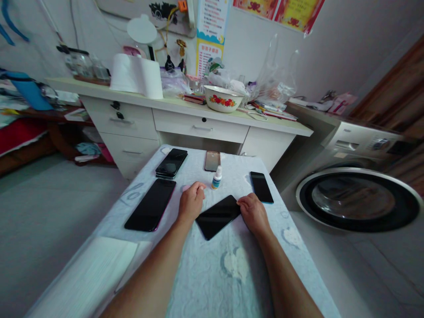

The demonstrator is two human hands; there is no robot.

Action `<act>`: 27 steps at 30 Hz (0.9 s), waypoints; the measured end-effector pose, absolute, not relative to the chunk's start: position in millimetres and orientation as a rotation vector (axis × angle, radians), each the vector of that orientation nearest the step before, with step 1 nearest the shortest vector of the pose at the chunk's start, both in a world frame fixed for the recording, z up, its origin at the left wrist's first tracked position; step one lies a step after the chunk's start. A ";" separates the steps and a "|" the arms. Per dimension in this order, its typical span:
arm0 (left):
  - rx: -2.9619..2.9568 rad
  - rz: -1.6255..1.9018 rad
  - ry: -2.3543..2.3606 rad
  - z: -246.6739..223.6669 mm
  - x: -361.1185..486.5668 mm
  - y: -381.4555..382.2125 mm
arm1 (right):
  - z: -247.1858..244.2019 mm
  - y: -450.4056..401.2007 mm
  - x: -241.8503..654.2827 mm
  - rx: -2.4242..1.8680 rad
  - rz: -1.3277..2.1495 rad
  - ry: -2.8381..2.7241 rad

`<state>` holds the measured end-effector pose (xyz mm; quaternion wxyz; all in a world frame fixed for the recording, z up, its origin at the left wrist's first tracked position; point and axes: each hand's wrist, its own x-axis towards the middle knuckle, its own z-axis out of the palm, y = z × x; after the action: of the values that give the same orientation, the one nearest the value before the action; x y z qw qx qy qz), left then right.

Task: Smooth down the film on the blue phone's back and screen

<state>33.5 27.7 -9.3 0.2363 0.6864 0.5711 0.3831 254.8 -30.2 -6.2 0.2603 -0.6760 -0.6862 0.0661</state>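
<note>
A smartphone (218,217) lies face up and aslant on the worktop (198,287), between the person's two hands, its dark glass in easy sight and reach. The right hand (253,213) is at its right end, the fingers drawn together on the edge there, a grip that seems chosen to steady the handset while leaving nearly all the screen uncovered. The left hand (192,201) rests a little apart from the phone's far left side, its fingers curled in loosely; a small pink item (186,188) shows just beside them, and whether they have hold of it cannot be told.

A small spray bottle (216,179) stands upright just beyond the phone, probably put there to be near both hands. The other devices look set out around the edges so that the middle is left for handling: a stack of phones (171,162) at the far left, a large black-screened device (150,205) nearer, and a slim phone (261,187) with a blue edge on the right. A brownish phone case (212,161) lies at the far end.

The screens are smooth, glossy rectangles with rounded corners; the bottle is a white, narrow-necked cylinder with a coloured label. Beneath them, the pale blue patterned cloth (286,247) looks soft and faintly quilted.
</note>
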 end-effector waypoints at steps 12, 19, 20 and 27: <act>1.786 1.061 1.597 -11.6 34.5 37.8 | 8.5 -27.3 246.5 -1.927 0.139 -1.974; 1.741 1.086 1.604 -13.7 37.4 39.2 | 9.9 -14.9 239.4 -1.908 0.106 -2.013; 1.742 1.086 1.605 -13.7 37.5 38.9 | 7.7 -13.7 238.2 -1.905 0.093 -1.990; 1.744 1.088 1.609 -13.6 37.7 38.2 | -0.7 -7.9 233.9 -1.900 -0.007 -1.971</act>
<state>37.7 38.2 -13.6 0.2625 0.6448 0.5947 0.4021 233.9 -7.9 -0.7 0.2005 -0.6801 -0.7052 -0.0023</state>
